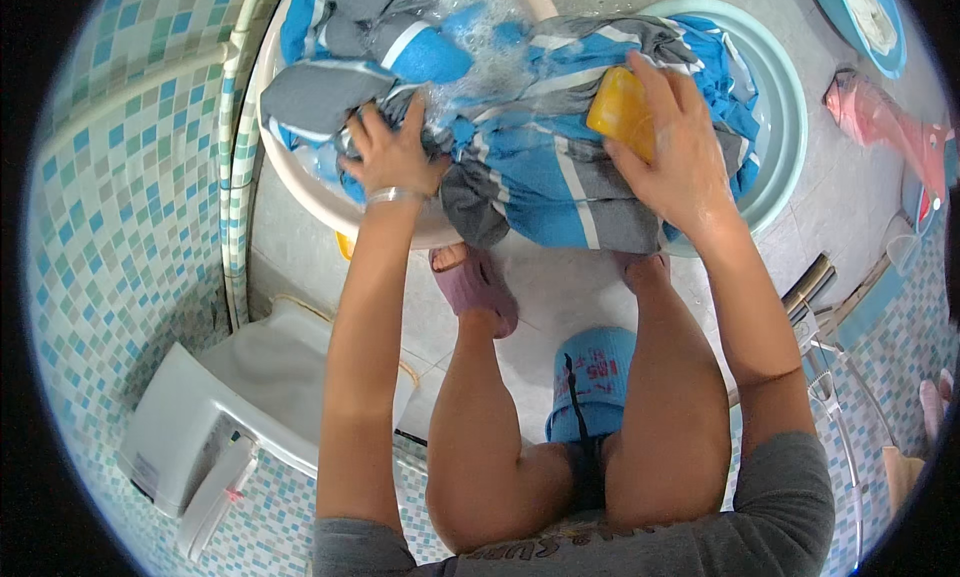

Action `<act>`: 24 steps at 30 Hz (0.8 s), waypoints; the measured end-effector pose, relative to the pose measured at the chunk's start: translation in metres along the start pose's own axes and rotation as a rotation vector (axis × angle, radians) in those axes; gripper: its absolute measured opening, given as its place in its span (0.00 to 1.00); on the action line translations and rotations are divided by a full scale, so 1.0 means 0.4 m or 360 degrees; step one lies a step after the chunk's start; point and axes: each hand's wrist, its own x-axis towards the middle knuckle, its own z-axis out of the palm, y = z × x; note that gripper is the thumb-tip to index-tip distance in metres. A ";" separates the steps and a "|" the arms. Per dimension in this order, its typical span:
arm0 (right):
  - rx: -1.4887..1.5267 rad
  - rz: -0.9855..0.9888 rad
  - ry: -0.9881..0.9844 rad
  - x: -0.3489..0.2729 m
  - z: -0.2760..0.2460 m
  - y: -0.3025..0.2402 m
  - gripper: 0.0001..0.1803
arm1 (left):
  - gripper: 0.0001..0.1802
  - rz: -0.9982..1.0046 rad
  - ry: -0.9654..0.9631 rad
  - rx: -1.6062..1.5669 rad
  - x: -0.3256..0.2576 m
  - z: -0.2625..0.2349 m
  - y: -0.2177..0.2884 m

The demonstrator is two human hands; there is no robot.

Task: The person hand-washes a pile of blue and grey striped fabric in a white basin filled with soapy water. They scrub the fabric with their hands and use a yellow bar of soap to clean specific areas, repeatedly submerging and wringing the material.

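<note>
A large wet cloth (550, 182), striped blue, grey and white, stretches across two basins. My right hand (685, 157) is closed round a yellow bar of soap (622, 112), which rests against the cloth on the right side. My left hand (395, 157) presses on the bunched cloth at the left, its fingers spread. Under the left part is a pale pink basin (300, 192) with soapy suds (490, 52) on the water. The right part lies over a light blue basin (790, 107).
A blue bucket (590, 377) stands between my legs. At upper right are another blue basin (890, 57) and a pink plastic bag (880, 117). A white toilet (270, 367) is at lower left, beside a mosaic-tiled wall (130, 207). A shower hose (850, 457) hangs at the right.
</note>
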 end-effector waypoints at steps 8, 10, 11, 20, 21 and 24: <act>0.0109 0.0285 -0.0146 -0.010 0.063 0.102 0.42 | 0.67 0.1189 -0.0310 -0.0645 -0.034 -0.089 0.130; 0.0284 0.0294 -0.0008 -0.016 0.064 0.114 0.36 | 0.68 0.1326 -0.0157 -0.0485 0.027 -0.086 0.156; 0.0398 0.0306 0.0055 -0.027 0.055 0.127 0.35 | 0.69 0.1340 -0.0186 -0.0456 0.049 -0.092 0.162; 0.0795 0.0871 -0.0068 -0.188 -0.071 0.277 0.27 | 0.41 0.1185 0.0292 -0.0783 0.080 -0.021 0.159; 0.0573 0.0637 -0.0124 -0.200 -0.055 0.301 0.27 | 0.36 0.1137 0.0332 -0.0777 0.071 -0.027 0.161; 0.0406 0.0495 -0.0415 -0.213 -0.004 0.326 0.23 | 0.36 0.1164 0.0274 -0.0964 0.038 -0.079 0.144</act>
